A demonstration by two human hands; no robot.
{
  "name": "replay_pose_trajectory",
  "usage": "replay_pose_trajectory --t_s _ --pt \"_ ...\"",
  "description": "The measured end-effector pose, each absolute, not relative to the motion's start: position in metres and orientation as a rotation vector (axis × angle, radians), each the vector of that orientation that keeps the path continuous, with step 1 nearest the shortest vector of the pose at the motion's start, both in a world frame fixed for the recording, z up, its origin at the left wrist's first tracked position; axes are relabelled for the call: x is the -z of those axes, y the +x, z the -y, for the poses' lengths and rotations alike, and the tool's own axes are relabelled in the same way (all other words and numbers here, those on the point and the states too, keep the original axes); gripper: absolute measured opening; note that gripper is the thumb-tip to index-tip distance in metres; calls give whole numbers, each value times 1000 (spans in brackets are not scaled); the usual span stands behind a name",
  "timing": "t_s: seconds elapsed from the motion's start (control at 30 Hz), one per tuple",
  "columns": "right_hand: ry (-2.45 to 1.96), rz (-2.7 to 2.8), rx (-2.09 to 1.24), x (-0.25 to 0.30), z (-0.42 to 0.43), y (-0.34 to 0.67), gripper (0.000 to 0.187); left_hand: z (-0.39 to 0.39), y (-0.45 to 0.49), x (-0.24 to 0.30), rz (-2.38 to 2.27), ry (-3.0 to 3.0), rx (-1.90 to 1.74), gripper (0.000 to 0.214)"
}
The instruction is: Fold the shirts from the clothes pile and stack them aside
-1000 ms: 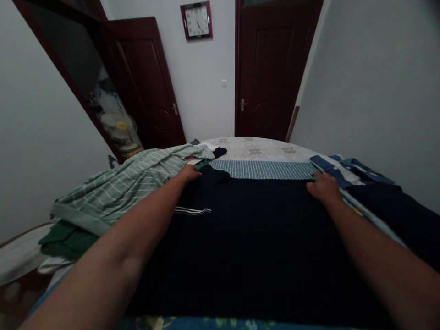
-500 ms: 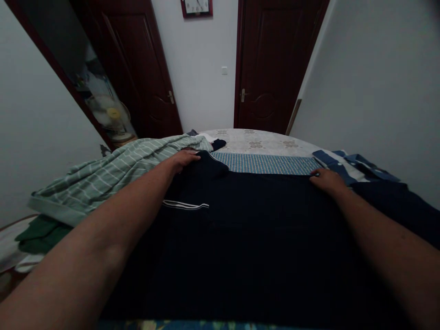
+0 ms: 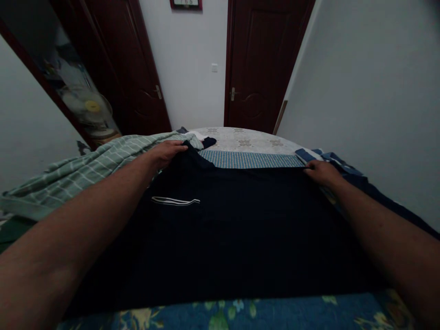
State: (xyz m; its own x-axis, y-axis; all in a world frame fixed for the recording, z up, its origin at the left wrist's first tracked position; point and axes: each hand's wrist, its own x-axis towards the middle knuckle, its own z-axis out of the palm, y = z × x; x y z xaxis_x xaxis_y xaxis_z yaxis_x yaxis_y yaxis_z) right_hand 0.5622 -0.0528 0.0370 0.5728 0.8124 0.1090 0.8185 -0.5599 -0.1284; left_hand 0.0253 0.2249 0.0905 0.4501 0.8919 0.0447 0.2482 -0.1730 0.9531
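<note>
A dark navy shirt (image 3: 240, 229) lies spread wide in front of me, with a white-striped trim (image 3: 175, 201) on its left part. My left hand (image 3: 168, 152) pinches its far left corner, beside a green checked cloth (image 3: 113, 153). At the far right corner, the fingers of my right hand (image 3: 321, 172) are closed on the shirt's edge. Under the shirt is a blue floral cloth (image 3: 237, 314), showing along the near side. A blue striped cloth (image 3: 250, 160) shows beyond the far edge.
Blue and white folded clothes (image 3: 323, 156) lie at the right, near the wall. A patterned white tabletop (image 3: 240, 137) shows at the back. Dark green cloth (image 3: 15, 231) sits low on the left. Two dark doors (image 3: 264, 64) and a fan (image 3: 92, 107) stand beyond.
The shirt's near edge has shifted away from me, baring more of the floral cloth. Both hands keep their hold. The camera view has turned slightly to the right.
</note>
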Motion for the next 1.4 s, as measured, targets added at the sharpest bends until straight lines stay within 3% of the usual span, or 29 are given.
replay_pose_trajectory --t_s 0.47,0.7,1.0,1.4 --pt "-2474 1256 244 -55 142 525 35 -125 -15 -138 -678 1784 -764 34" --pt "-2416 1192 135 -26 210 492 42 -35 -70 -106 -819 2011 -790 28" --pt "-2380 1337 185 34 241 486 20 59 -111 -29 -874 2351 -545 28" --pt "-2410 965 139 27 249 486 40 66 -108 -41 -835 2209 -733 29"
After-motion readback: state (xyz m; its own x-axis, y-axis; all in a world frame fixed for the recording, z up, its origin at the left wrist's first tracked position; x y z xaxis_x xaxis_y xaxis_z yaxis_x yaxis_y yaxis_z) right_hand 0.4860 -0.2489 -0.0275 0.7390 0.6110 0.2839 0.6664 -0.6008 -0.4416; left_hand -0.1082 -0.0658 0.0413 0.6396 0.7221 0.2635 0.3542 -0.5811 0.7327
